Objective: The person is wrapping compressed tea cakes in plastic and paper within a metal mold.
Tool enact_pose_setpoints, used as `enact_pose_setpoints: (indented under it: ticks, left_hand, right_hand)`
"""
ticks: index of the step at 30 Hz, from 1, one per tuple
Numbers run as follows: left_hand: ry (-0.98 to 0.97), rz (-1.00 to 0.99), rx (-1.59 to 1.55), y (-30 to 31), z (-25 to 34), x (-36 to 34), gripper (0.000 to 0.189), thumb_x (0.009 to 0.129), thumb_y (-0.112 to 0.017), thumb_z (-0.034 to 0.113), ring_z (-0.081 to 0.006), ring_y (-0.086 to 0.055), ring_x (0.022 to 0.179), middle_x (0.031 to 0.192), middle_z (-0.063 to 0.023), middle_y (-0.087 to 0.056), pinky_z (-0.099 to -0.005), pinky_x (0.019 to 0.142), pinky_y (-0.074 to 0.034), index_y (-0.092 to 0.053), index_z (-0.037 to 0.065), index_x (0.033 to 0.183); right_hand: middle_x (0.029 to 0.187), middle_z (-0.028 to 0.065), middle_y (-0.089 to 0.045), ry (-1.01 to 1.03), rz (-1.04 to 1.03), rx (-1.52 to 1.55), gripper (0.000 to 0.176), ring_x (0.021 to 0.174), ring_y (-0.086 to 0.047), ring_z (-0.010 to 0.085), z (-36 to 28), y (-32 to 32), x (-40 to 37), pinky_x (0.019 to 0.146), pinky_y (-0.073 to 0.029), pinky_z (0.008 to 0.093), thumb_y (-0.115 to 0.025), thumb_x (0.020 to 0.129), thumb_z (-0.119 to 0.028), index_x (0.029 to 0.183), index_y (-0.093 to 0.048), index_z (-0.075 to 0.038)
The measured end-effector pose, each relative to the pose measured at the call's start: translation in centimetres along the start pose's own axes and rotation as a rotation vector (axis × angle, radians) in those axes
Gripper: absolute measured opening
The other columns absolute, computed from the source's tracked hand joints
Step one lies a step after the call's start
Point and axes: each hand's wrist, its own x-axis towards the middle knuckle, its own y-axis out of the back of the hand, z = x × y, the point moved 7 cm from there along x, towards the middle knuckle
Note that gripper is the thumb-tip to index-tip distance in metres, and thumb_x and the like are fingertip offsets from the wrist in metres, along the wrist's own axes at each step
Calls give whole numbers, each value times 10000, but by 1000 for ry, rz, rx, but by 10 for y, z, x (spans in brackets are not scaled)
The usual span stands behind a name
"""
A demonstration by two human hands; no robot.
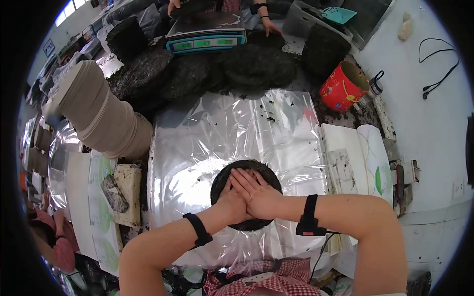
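Observation:
Both of my hands press flat on a round dark cake (246, 224) that lies on clear plastic sheeting (182, 148). My right hand (261, 197) lies on top, its fingers stretched out toward the upper left. Partly under it is my left hand (233, 203), whose fingers lie flat on the cake and are partly hidden. Black straps circle both wrists. Beyond the sheeting, several more dark round cakes (259, 66) lie in piles in front of a digital scale (206, 42).
A tall stack of beige discs (103, 113) leans at the left, near a pale block (127, 195). A red bucket (343, 89) and a bottle (373, 89) stand at the back right. White packages (345, 148) flank the sheeting. Another person's hand (270, 27) is beside the scale.

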Motion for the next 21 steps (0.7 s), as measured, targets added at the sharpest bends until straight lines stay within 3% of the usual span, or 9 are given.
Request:
enact_pose_setpoints:
  ticks: [3,7,10,11,12,13,17,20,21]
  left_hand:
    - [-66,85,-56,-27,3,0,952,891,-513,601,-437,-21,1501,1631,-232,-63,-642,1161,-37,-130,58,1573]
    - [-110,259,-99,-5,2,-1,1032,870,-463,723,-380,-81,1506,1600,-256,-167,-575,1187,-35,-202,-21,1537]
    - [-67,342,94,-2,4,-5,1150,853,-383,804,-336,-17,1523,1621,-243,-101,-541,1194,68,-110,-83,1532]
    - [-88,379,80,-3,4,-6,1156,848,-397,801,-350,-51,1518,1609,-264,-126,-552,1192,34,-134,-102,1520]
    - [-110,415,59,-1,6,-7,1162,843,-411,798,-363,-85,1513,1597,-284,-150,-563,1191,0,-157,-122,1507]
    - [-55,248,102,-3,5,-2,1151,851,-388,805,-339,-6,1524,1621,-241,-102,-539,1197,62,-109,-78,1534]
    - [-85,132,-98,-26,-9,20,1129,841,-425,797,-356,-30,1519,1612,-244,-136,-553,1195,47,-156,-50,1537]
    - [-380,488,-533,-19,-10,13,1017,863,-490,692,-373,-90,1512,1604,-253,-159,-566,1191,24,-187,7,1551]
    - [-147,479,76,-2,-3,6,1017,872,-481,665,-365,-75,1517,1605,-266,-142,-556,1194,35,-166,-29,1545]
  right_hand:
    - [1614,225,-160,-2,-3,70,890,1495,-183,361,-8,7,-2,1178,-180,552,-614,791,-275,1518,-218,54]
    - [1310,179,-563,-32,252,164,518,1226,-530,356,0,110,39,1041,-431,474,-637,812,-160,1309,-553,-43]
    - [1353,232,-486,-275,763,-131,709,1312,-401,387,78,164,91,1143,-250,524,-708,836,-409,1341,-470,28]
    - [1308,201,-550,-478,787,-192,556,1352,-366,348,125,136,112,1148,-166,609,-693,832,-425,1192,-620,-8]
    - [1177,110,-646,-562,344,-90,339,1332,-418,298,135,124,139,1149,-112,639,-663,861,-407,945,-721,-83]
    - [1047,29,-687,-311,517,-84,268,1281,-483,253,118,114,168,1157,-86,632,-648,870,-355,751,-723,-128]
    - [1284,33,-606,153,763,192,321,1338,-450,277,-54,194,119,1161,-36,638,-642,859,-358,1085,-697,-136]
    - [1539,149,-349,199,516,253,916,1443,-280,371,-72,176,8,1152,-12,653,-686,795,-574,1484,-358,-67]
    - [1553,148,-331,233,356,288,965,1463,-252,356,-77,142,-33,1149,2,657,-684,780,-629,1484,-357,-56]
